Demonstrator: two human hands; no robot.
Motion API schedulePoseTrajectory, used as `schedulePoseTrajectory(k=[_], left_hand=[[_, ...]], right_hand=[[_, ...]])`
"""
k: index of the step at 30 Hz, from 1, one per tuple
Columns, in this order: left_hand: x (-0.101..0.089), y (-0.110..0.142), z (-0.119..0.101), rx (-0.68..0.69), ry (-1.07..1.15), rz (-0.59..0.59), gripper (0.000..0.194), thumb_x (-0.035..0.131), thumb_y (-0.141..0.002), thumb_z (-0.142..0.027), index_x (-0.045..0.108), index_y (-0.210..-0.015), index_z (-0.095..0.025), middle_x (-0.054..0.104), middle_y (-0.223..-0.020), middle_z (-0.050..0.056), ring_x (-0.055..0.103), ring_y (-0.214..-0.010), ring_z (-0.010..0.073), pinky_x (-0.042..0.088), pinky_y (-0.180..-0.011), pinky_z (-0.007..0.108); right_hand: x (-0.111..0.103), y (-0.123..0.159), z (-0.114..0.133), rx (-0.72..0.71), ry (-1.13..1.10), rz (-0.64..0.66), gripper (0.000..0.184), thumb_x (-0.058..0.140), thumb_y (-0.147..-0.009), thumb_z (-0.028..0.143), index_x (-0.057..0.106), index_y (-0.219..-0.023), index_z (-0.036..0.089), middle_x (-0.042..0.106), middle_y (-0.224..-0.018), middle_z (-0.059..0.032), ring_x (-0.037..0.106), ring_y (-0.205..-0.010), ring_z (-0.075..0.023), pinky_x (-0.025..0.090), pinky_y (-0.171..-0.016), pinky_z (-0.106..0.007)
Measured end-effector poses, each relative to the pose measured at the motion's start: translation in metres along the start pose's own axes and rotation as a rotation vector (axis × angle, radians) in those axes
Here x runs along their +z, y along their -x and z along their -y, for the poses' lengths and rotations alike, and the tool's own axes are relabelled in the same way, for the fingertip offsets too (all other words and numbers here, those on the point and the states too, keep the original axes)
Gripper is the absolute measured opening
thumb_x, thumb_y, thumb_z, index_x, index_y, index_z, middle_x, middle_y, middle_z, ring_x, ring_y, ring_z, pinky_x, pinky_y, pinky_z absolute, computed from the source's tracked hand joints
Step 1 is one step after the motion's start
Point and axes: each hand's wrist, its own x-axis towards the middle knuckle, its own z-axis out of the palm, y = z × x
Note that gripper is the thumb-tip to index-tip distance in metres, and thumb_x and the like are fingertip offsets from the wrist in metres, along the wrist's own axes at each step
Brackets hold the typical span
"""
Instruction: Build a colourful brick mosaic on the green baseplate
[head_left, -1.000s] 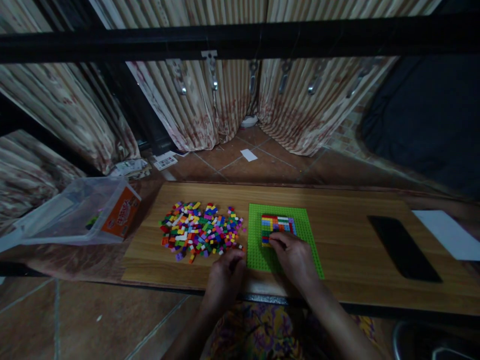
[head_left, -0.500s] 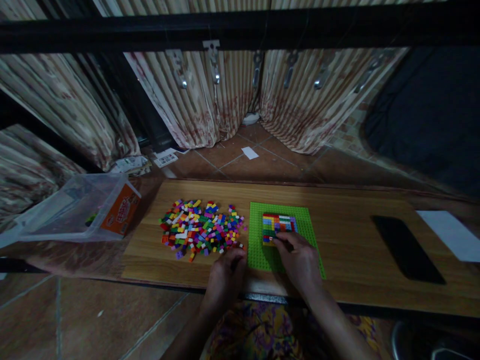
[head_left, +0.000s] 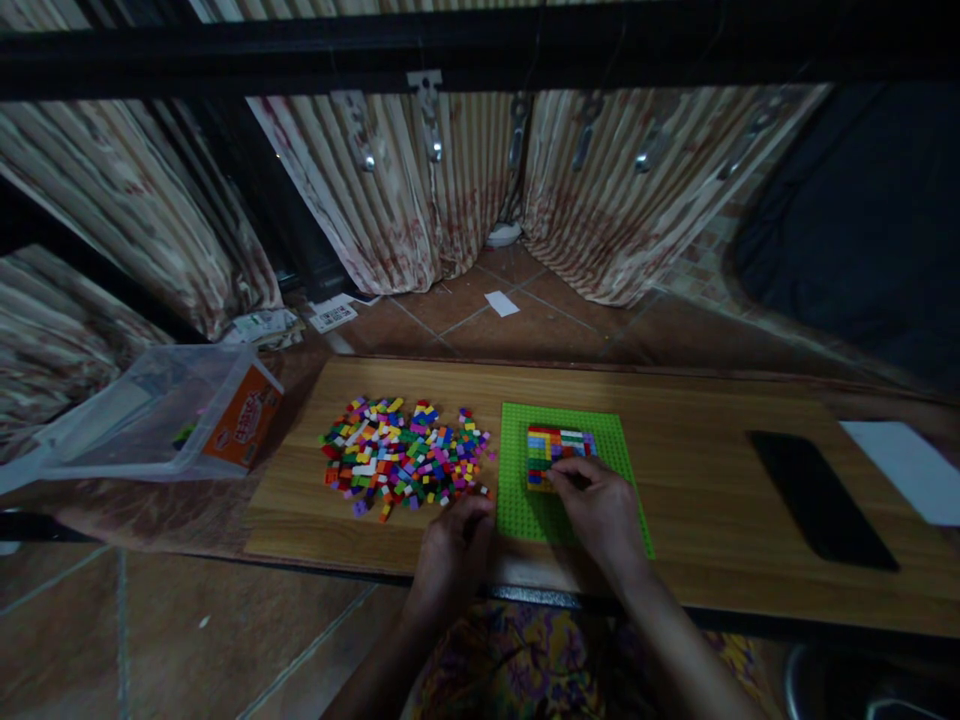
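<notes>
My right hand [head_left: 604, 505] reaches over the green studded baseplate [head_left: 517, 515]. Its thumb and index finger are pinched at a flat patch of multicoloured toy bricks [head_left: 541, 450], apparently on a small toy brick that the fingertips mostly hide. The patch's lower right part lies behind the fingers. My left hand [head_left: 454, 545] rests at the table's front edge, just left of the baseplate. Its fingers are curled together, and whatever they hold is hidden. Just beyond it spreads a loose pile of small coloured toy bricks [head_left: 409, 450].
The long wooden table [head_left: 697, 460] carries a black phone-like slab [head_left: 817, 500] and a white sheet [head_left: 904, 470] on the right. A clear plastic box [head_left: 142, 455] with an orange label stands at the left. Behind are curtains [head_left: 390, 200] and a tiled floor with paper scraps.
My right fingertips have shifted slightly over the brick patch, and a small pale brick seen beside them before is now out of sight. My left hand has stayed about where it was.
</notes>
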Motion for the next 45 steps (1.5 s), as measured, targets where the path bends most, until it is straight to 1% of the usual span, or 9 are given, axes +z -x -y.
schedulePoseTrajectory(k=[4, 13, 17, 20, 23, 28, 34, 39, 45], left_hand=[[0.001, 0.000, 0.001, -0.003, 0.002, -0.004, 0.014, 0.050, -0.085, -0.026, 0.063, -0.089, -0.021, 0.065, -0.080, -0.002, 0.061, -0.076, 0.0135, 0.044, -0.071, 0.022], [-0.001, -0.001, -0.003, 0.034, 0.009, 0.001, 0.013, 0.049, -0.084, -0.024, 0.061, -0.081, -0.019, 0.062, -0.077, -0.001, 0.059, -0.076, 0.0140, 0.043, -0.070, 0.022], [-0.001, 0.001, -0.002, 0.064, 0.071, -0.002, 0.014, 0.050, -0.085, -0.024, 0.062, -0.082, -0.019, 0.062, -0.077, -0.001, 0.058, -0.075, 0.0138, 0.043, -0.069, 0.021], [-0.001, 0.005, 0.002, 0.084, 0.140, -0.020, 0.013, 0.051, -0.086, -0.025, 0.063, -0.088, -0.019, 0.063, -0.079, 0.000, 0.058, -0.075, 0.0138, 0.044, -0.069, 0.022], [-0.001, 0.009, 0.007, 0.103, 0.222, -0.067, 0.013, 0.053, -0.086, -0.026, 0.063, -0.091, -0.018, 0.064, -0.082, 0.001, 0.059, -0.077, 0.0142, 0.045, -0.072, 0.023], [-0.001, 0.010, 0.010, 0.122, 0.324, -0.105, 0.014, 0.055, -0.086, -0.026, 0.064, -0.091, -0.018, 0.063, -0.079, 0.001, 0.058, -0.072, 0.0130, 0.046, -0.068, 0.022], [-0.001, 0.009, 0.010, 0.128, 0.351, -0.104, 0.013, 0.056, -0.087, -0.026, 0.064, -0.093, -0.018, 0.064, -0.083, 0.001, 0.059, -0.078, 0.0136, 0.047, -0.072, 0.022], [0.000, 0.009, 0.013, 0.128, 0.327, -0.112, 0.013, 0.057, -0.086, -0.026, 0.064, -0.094, -0.018, 0.065, -0.085, 0.002, 0.060, -0.080, 0.0144, 0.047, -0.074, 0.023], [0.001, 0.009, 0.013, 0.110, 0.282, -0.126, 0.014, 0.057, -0.085, -0.027, 0.065, -0.091, -0.018, 0.064, -0.079, 0.001, 0.059, -0.072, 0.0134, 0.047, -0.067, 0.022]], right_hand=[[-0.001, -0.005, 0.000, 0.037, 0.021, 0.042, 0.017, 0.061, -0.076, 0.037, 0.070, -0.069, 0.025, 0.071, -0.076, -0.0007, 0.063, -0.065, -0.0179, 0.045, -0.060, -0.029], [-0.001, -0.010, -0.002, 0.055, -0.001, 0.085, 0.014, 0.061, -0.073, 0.032, 0.070, -0.067, 0.024, 0.071, -0.074, -0.0012, 0.063, -0.065, -0.0179, 0.047, -0.065, -0.030], [-0.006, -0.005, 0.000, 0.065, -0.088, 0.084, 0.016, 0.060, -0.076, 0.035, 0.070, -0.072, 0.023, 0.071, -0.079, -0.0015, 0.063, -0.070, -0.0178, 0.046, -0.069, -0.030], [-0.004, 0.007, 0.007, 0.024, -0.144, 0.056, 0.017, 0.059, -0.079, 0.035, 0.069, -0.074, 0.022, 0.069, -0.082, -0.0028, 0.063, -0.075, -0.0183, 0.046, -0.072, -0.029], [0.006, 0.023, 0.020, -0.083, -0.151, 0.160, 0.017, 0.055, -0.082, 0.031, 0.069, -0.080, 0.021, 0.068, -0.084, -0.0037, 0.063, -0.078, -0.0179, 0.046, -0.073, -0.029], [0.033, 0.038, 0.041, -0.160, 0.083, 0.269, 0.018, 0.053, -0.085, 0.025, 0.067, -0.095, 0.021, 0.067, -0.090, -0.0057, 0.063, -0.085, -0.0199, 0.046, -0.077, -0.030], [0.044, 0.037, 0.050, -0.174, 0.305, 0.248, 0.013, 0.053, -0.086, 0.024, 0.067, -0.084, 0.022, 0.065, -0.083, -0.0050, 0.062, -0.077, -0.0202, 0.043, -0.066, -0.029], [0.037, 0.041, 0.048, -0.190, 0.209, 0.234, 0.016, 0.051, -0.088, 0.019, 0.066, -0.082, 0.022, 0.065, -0.082, -0.0034, 0.062, -0.079, -0.0188, 0.043, -0.071, -0.028], [0.005, 0.043, 0.016, -0.156, 0.014, 0.091, 0.017, 0.052, -0.088, 0.025, 0.068, -0.087, 0.023, 0.068, -0.087, -0.0026, 0.064, -0.079, -0.0170, 0.046, -0.073, -0.027]])
